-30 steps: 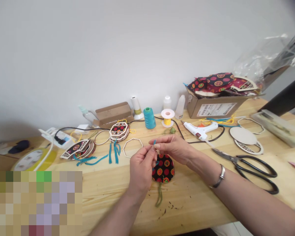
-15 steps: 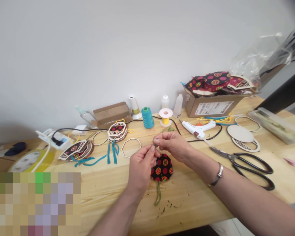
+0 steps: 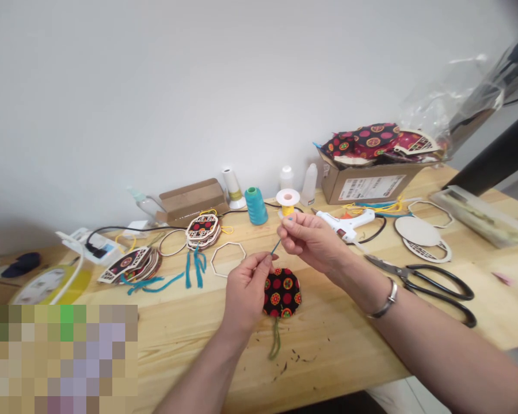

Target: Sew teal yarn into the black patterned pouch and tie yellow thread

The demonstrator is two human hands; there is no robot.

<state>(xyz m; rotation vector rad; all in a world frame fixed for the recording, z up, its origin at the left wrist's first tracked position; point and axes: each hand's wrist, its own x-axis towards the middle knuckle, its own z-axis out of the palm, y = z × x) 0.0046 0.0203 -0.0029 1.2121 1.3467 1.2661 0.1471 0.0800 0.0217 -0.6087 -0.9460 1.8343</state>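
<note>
left hand (image 3: 246,290) pinching near end of teal yarn strand (image 3: 275,248) | right hand (image 3: 313,241) pinching its far end, strand stretching taut between both above patterned fabric disc (image 3: 282,293) lying on wooden table (image 3: 362,339) | scissors (image 3: 423,277) lying right

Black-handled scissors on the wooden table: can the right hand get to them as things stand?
Probably yes, once it lets go. The black-handled scissors lie in the open just right of the right hand, nothing between, but that hand is pinching a thin teal thread with the left hand.
</note>
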